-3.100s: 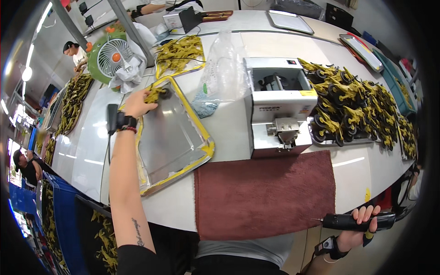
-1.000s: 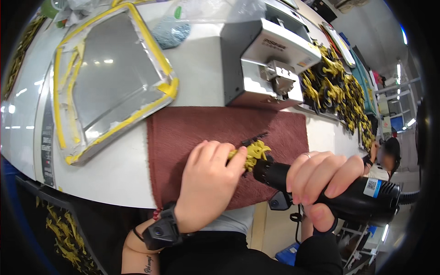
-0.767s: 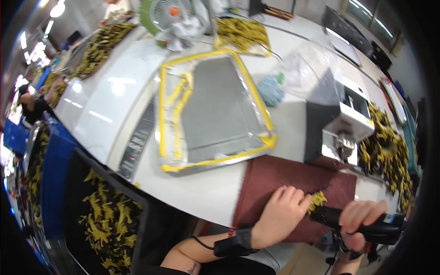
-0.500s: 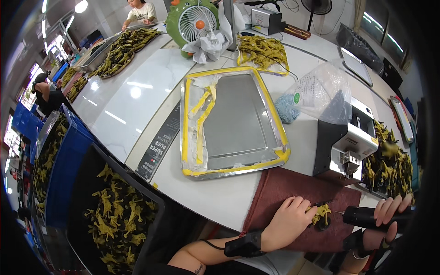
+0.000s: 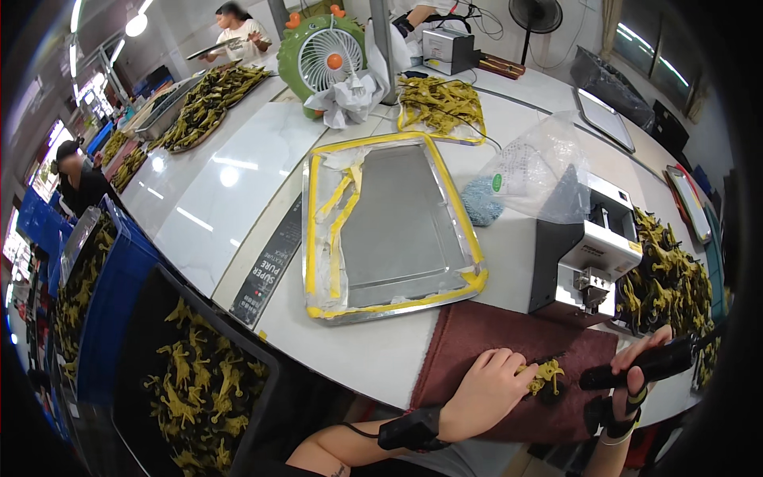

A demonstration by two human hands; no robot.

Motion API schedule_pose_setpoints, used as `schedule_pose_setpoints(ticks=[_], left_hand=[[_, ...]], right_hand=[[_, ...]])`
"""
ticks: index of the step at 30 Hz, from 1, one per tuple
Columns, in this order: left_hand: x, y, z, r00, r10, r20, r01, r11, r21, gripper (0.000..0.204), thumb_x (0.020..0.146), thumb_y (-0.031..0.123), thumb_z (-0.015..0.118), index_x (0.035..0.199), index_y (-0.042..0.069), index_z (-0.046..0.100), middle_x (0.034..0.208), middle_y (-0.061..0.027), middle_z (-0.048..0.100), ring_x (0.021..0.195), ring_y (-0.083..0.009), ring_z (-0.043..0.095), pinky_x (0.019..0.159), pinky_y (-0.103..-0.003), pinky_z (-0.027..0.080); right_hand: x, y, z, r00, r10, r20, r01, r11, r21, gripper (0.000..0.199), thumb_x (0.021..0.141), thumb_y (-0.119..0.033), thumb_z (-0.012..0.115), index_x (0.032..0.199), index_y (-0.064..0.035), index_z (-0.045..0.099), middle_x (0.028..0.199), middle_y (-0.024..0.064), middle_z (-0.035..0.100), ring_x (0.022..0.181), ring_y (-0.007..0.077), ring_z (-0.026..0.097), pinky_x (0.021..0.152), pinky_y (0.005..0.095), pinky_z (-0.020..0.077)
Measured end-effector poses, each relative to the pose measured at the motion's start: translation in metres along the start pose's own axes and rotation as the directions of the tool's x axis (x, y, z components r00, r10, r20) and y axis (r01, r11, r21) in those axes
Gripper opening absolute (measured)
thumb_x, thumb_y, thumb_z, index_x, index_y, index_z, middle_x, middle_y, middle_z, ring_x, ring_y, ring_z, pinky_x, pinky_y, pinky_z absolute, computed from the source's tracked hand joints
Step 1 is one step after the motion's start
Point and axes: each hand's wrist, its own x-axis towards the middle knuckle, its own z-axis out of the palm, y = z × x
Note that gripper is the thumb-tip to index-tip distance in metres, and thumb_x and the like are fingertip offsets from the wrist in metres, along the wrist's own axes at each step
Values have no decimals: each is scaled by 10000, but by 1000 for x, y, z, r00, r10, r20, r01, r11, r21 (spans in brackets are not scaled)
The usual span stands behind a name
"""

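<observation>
- Below, a small yellow-green figure (image 5: 545,376) is pinned to the maroon mat (image 5: 477,342) by the left hand (image 5: 486,389), fingers curled over it.
- Alongside, a black handheld tool (image 5: 648,365) is gripped by the closed right hand (image 5: 636,374).

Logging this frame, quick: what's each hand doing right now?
Left hand: closed on a small yellow-green piece, holding it down on the maroon mat.
Right hand: closed around a black handheld tool.
</observation>
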Motion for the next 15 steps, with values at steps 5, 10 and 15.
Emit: schedule_pose_setpoints(ticks=[5,10,15], left_hand=[[2,0,-3,999,0,34,0,1000,-17,314,740,135,613,1042,54,583,879,-53,514,891,-207,497,830,-324,406],[2,4,-5,999,-10,36,11,1000,-24,300,744,150,632,1029,61,602,883,-40,528,886,-198,508,819,-324,407],[4,5,-4,994,-15,109,20,999,-41,336,738,173,656,1057,84,598,956,-48,558,914,-218,527,797,-344,413]], right_hand=[[-3,8,-3,993,-56,-104,53,998,-34,627,691,-433,732,1008,-61,341,876,83,446,782,177,503,752,314,468],[-9,9,0,989,-14,-148,10,1000,-28,735,740,-500,668,1172,-1,342,784,66,480,721,185,526,718,334,479],[-11,12,-1,989,44,-141,-39,998,41,662,691,-384,758,1082,-25,364,716,28,461,577,120,492,564,275,439]])
